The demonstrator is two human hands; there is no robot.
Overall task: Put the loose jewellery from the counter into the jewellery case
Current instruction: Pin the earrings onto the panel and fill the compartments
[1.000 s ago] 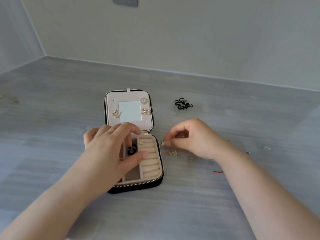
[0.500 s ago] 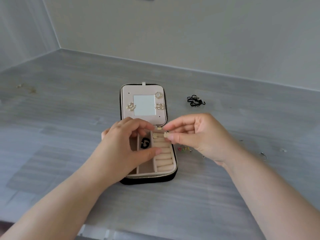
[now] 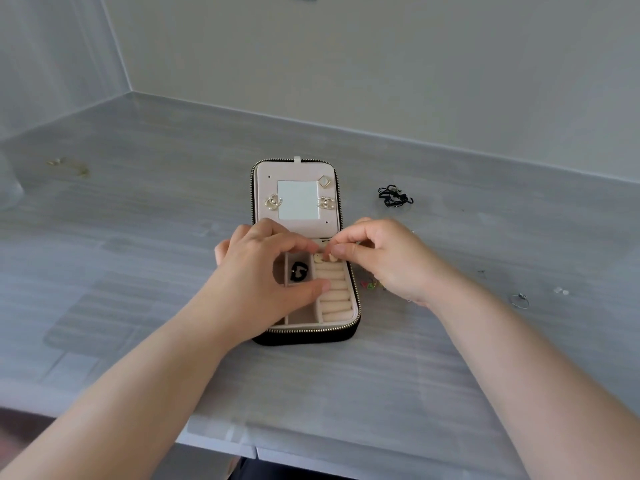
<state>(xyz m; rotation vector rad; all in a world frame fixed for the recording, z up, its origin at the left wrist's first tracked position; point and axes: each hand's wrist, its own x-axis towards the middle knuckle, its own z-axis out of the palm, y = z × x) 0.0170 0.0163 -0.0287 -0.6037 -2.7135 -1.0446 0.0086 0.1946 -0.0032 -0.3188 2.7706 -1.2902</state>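
The grey, streaked counter (image 3: 138, 237) is running back into a corner where two plain, pale walls (image 3: 381, 64) are meeting, and its front edge is showing at the bottom of the view. The jewellery case (image 3: 304, 336) is lying open in the middle of it, with the lid (image 3: 330, 223) folded back flat toward the far wall and showing a small mirror (image 3: 298, 199) with earrings (image 3: 272, 201) pinned around it. The left hand (image 3: 263, 282) is bracing the case, its fingers curling over the left side of the tray and its thumb pressing near the divider beside the ring rolls (image 3: 334, 296). The right hand (image 3: 384, 258) is pinching a small pale piece (image 3: 333, 257) between thumb and forefinger at the top of those rolls; what kind of piece it is I cannot tell. A black item (image 3: 298, 271) is sitting in the compartment between the hands. Loose on the counter to the right, a tangle of black cord (image 3: 394, 195) is lying near the lid, some tiny coloured bits (image 3: 370, 285) are sitting just beside the case, and a silver ring (image 3: 519, 301) and clear specks (image 3: 561, 291) are lying well apart from it. A yellowish smudge (image 3: 74, 167) is marking the far left of the surface.
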